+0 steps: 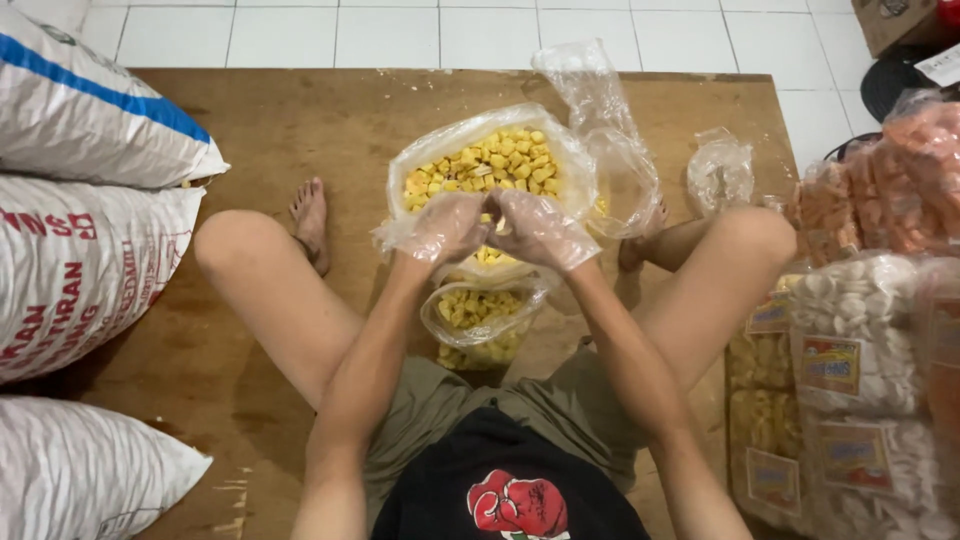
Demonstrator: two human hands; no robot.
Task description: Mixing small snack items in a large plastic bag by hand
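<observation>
Sacks [85,255] of white woven plastic, one with a blue stripe, are stacked along the left edge of a brown wooden board [270,120] that lies on a white tiled floor [380,35]. A person sits on the board with bare legs spread, looking down at the work between the knees. To the right stands a heap of sealed snack packs [860,370], white, yellow and orange, with printed labels. At the centre, a large clear bag [490,165] lies open, filled with yellow snack pieces. Just beyond it to the right are empty clear bags [605,130], crumpled, and another small one [720,170] lies apart near the right knee. Closer to the body, a small clear bag [480,320] stands open and partly filled with the same yellow pieces. Both hands wear thin clear plastic gloves and meet above the near rim of the large bag: the left hand [440,228] and right hand [540,230] are curled together, fingertips touching, directly over the small bag. Whether they pinch any pieces cannot be told.
</observation>
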